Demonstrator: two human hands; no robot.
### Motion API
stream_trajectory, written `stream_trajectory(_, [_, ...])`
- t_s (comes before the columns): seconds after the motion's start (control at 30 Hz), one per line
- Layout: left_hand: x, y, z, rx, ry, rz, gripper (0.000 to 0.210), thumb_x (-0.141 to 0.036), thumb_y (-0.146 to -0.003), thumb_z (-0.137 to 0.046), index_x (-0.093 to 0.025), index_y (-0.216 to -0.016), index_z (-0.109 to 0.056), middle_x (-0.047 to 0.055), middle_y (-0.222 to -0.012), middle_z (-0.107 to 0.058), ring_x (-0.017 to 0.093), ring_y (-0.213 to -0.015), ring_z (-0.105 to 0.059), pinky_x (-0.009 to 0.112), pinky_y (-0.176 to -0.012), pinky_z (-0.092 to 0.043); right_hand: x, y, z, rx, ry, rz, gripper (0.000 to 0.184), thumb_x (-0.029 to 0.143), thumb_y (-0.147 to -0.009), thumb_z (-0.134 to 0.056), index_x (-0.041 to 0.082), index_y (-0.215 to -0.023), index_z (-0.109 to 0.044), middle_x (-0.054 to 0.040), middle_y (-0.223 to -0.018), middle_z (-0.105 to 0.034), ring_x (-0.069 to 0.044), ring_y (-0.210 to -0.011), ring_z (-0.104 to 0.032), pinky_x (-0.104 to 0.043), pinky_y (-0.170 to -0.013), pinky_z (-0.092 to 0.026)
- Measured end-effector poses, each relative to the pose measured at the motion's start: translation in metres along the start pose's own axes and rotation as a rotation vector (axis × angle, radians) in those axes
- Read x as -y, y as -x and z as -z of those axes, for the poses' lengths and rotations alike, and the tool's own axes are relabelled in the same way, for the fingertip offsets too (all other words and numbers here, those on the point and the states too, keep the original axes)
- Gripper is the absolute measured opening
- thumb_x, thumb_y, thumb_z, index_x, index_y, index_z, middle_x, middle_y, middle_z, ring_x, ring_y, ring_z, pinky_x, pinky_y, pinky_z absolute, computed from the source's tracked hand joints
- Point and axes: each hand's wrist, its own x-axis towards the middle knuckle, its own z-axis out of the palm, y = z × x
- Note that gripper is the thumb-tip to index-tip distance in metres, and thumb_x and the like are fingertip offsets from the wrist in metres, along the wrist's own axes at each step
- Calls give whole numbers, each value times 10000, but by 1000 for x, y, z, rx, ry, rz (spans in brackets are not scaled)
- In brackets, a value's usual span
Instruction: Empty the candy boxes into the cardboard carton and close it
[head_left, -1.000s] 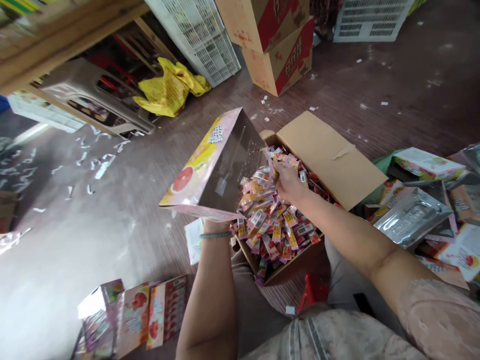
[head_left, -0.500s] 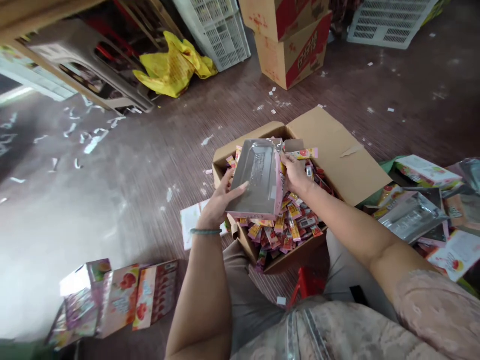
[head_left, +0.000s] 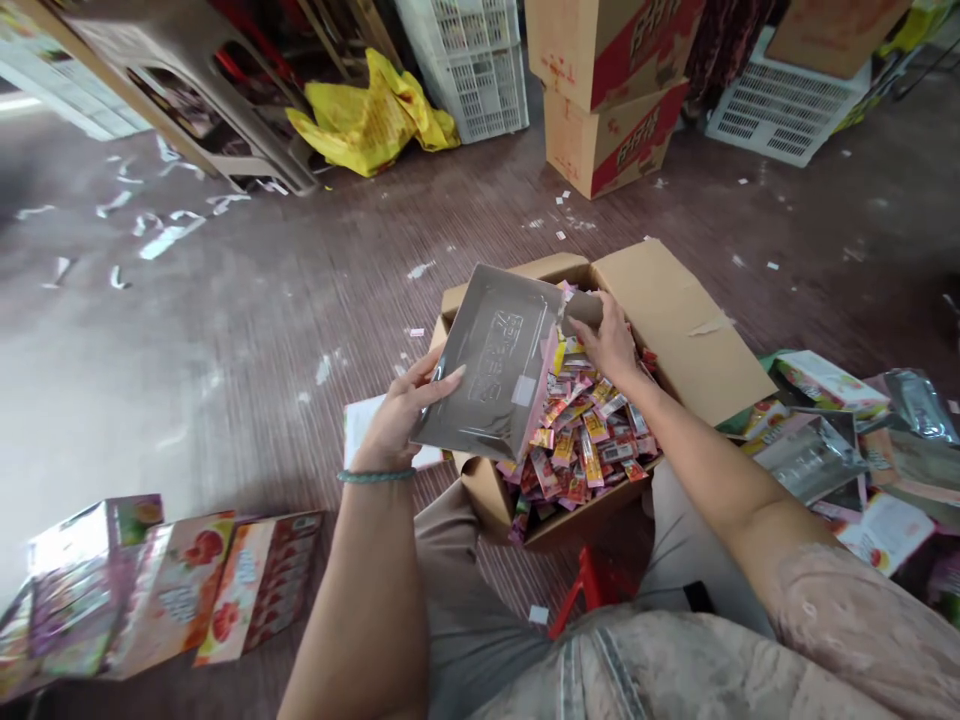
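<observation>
Both of my hands hold a shallow packaging box [head_left: 480, 370] with a grey inside, a clear moulded plastic insert and pink edges. It is tilted over an open cardboard carton [head_left: 679, 335]. My left hand [head_left: 401, 410] grips its left side, thumb on top and fingers underneath. At its far right corner, my right hand [head_left: 609, 345] pinches a grey end flap. Many small wrapped sticks [head_left: 592, 450], pink, red and yellow, fill the carton between my knees. The packaging box hides the carton's left part.
Fruit-printed boxes [head_left: 169, 595] stand at the lower left. Opened packages and plastic trays [head_left: 810, 455] are heaped at the right. Stacked cartons [head_left: 611, 135], white crates [head_left: 491, 95], a yellow bag [head_left: 367, 115] and a grey stool [head_left: 195, 80] are farther back. Paper scraps litter the floor.
The packaging box has turned and tipped, showing more of its grey inside. My left hand has moved left and toward me; the right hand now grips the end flap. The view has shifted.
</observation>
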Motion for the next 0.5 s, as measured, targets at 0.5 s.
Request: stream_trajectory(0.5, [-20,-5,31,-606,382,-289,84,-102,-901,-735,-142,-975,-739,-6,-833,-783,119,-717,-696,245,-831,-639,-8,24,-13,304,329,148,941,612,-948,-750,263,-1736,-371,-202,-1758,-315,-496,-1602,-284,-699,-1264,-333])
